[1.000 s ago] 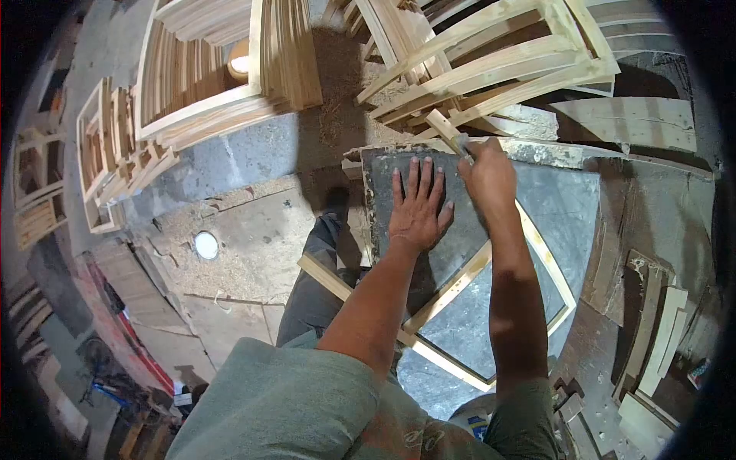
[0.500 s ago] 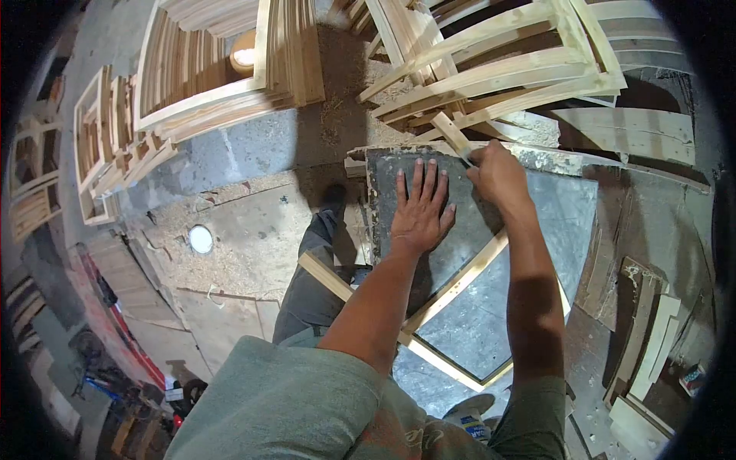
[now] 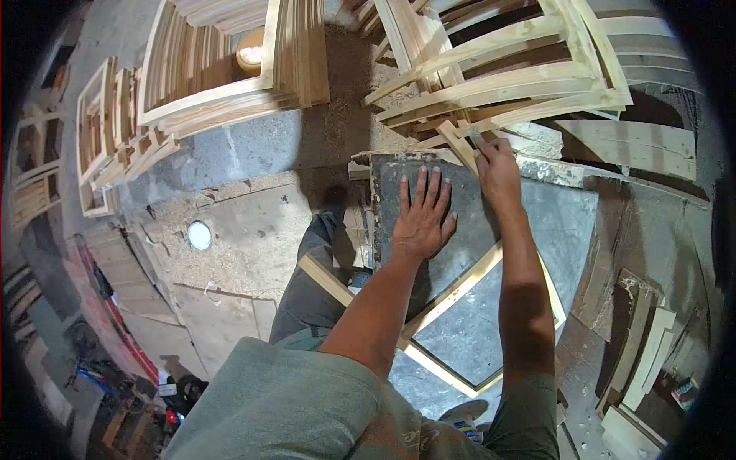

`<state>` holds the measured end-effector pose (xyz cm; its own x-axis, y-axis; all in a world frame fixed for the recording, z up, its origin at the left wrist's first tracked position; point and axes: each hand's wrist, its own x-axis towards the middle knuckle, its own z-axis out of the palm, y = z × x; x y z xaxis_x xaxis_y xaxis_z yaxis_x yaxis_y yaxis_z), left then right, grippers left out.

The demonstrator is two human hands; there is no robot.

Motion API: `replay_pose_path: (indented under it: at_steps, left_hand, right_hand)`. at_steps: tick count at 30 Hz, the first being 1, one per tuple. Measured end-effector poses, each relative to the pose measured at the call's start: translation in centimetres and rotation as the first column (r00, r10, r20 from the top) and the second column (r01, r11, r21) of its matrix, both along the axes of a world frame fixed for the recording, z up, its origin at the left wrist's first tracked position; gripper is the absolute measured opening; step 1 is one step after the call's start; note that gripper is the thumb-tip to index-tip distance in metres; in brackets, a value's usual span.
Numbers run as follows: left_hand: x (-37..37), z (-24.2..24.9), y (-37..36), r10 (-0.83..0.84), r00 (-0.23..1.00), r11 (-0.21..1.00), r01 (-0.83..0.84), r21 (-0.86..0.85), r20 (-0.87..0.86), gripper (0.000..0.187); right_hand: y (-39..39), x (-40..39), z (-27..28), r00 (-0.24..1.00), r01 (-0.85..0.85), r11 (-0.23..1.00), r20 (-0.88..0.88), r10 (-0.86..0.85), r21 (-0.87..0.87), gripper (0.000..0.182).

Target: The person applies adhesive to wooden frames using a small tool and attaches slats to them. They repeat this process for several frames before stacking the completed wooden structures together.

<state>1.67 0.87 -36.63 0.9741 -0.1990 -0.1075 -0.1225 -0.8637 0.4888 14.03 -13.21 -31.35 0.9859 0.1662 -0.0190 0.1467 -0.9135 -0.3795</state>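
Note:
My left hand [image 3: 422, 222] lies flat on the grey metal-looking work surface [image 3: 556, 215], fingers spread. A pale wooden frame [image 3: 456, 293] with protruding bar ends rests across that surface, partly hidden beneath my forearms. My right hand [image 3: 497, 162] is at the far end of one frame bar [image 3: 458, 146], near the surface's back edge. Its fingers are closed on a small greyish-green thing [image 3: 475, 137], mostly covered, at the bar's side. The exact kind of this thing cannot be made out.
Stacked wooden frames [image 3: 207, 106] stand at the back left, with a round wooden-looking object [image 3: 250, 52] inside. More slatted frames [image 3: 506, 65] lean at the back right. Wood offcuts [image 3: 644, 356] lie to the right. Sawdust covers the floor board [image 3: 253, 230], where a white disc [image 3: 199, 235] sits.
My right hand has moved outward along the bar to its far end, fingers now nearer the tip. My left hand stays flat in place. The view has shifted slightly.

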Motion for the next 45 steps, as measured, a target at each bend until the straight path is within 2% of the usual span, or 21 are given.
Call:
replay_pose_path:
  at_steps: [3,6,9,12,18,21,24,29,33,36,39,42,45]
  left_hand:
    - [-0.1,0.1,0.0,0.002,1.000,1.000,-0.002,0.000,-0.004,0.069]
    - [0.0,0.0,0.0,0.001,1.000,1.000,-0.001,0.003,0.007,0.069]
    - [-0.1,-0.1,0.0,0.005,1.000,1.000,-0.005,-0.006,0.002,0.069]
    - [0.0,-0.1,-0.1,0.004,1.000,1.000,-0.004,0.000,0.005,0.069]
    - [0.1,-0.2,0.0,0.008,1.000,1.000,-0.008,-0.005,0.022,0.069]
    - [0.1,0.0,0.0,0.002,1.000,1.000,-0.002,-0.008,0.015,0.069]
    - [-0.1,-0.1,0.0,0.004,1.000,1.000,-0.004,-0.006,0.004,0.069]
    - [0.1,0.3,0.1,-0.022,0.999,0.999,0.023,0.028,-0.037,0.069]
    - [0.0,-0.1,-0.1,-0.006,1.000,1.000,0.006,0.018,-0.019,0.069]
    - [0.0,-0.2,-0.2,-0.011,1.000,1.000,0.011,0.019,0.002,0.069]
    - [0.0,-0.1,0.0,-0.007,1.000,0.999,0.007,0.033,-0.005,0.069]
    - [0.1,0.0,-0.2,-0.002,1.000,1.000,0.002,0.032,0.010,0.069]
    - [0.1,-0.2,-0.1,0.004,1.000,1.000,-0.005,0.018,0.030,0.069]
  right_hand:
    - [0.5,0.4,2.0,0.992,-0.125,0.992,-0.011,0.125,0.003,0.031]
    - [1.2,0.3,2.9,0.975,-0.212,0.962,-0.110,0.195,-0.170,0.030]
    - [1.0,1.4,3.7,0.967,-0.206,0.929,-0.207,0.146,-0.308,0.028]
    - [2.6,2.3,5.5,0.974,-0.192,0.943,-0.171,0.148,-0.274,0.029]
    - [2.2,1.5,3.9,0.975,-0.216,0.915,-0.126,0.183,-0.341,0.028]
    - [1.7,1.7,5.0,0.977,-0.168,0.940,-0.178,0.118,-0.298,0.027]
    - [1.3,1.2,3.2,0.988,-0.131,0.990,-0.085,0.126,-0.052,0.026]
    - [-0.9,0.3,-0.4,0.993,-0.105,0.994,0.045,0.106,-0.026,0.029]
    - [0.1,-0.1,1.1,0.988,-0.120,0.992,0.102,0.116,0.029,0.028]
    - [0.3,-0.5,0.7,0.988,-0.151,0.986,0.026,0.153,-0.066,0.026]
    - [0.2,0.8,2.0,0.989,-0.149,0.961,-0.052,0.140,-0.233,0.027]
    - [1.5,1.2,3.1,0.987,-0.155,0.980,0.021,0.159,-0.128,0.027]
    - [1.7,1.0,2.4,0.978,-0.207,0.956,-0.084,0.193,-0.209,0.029]
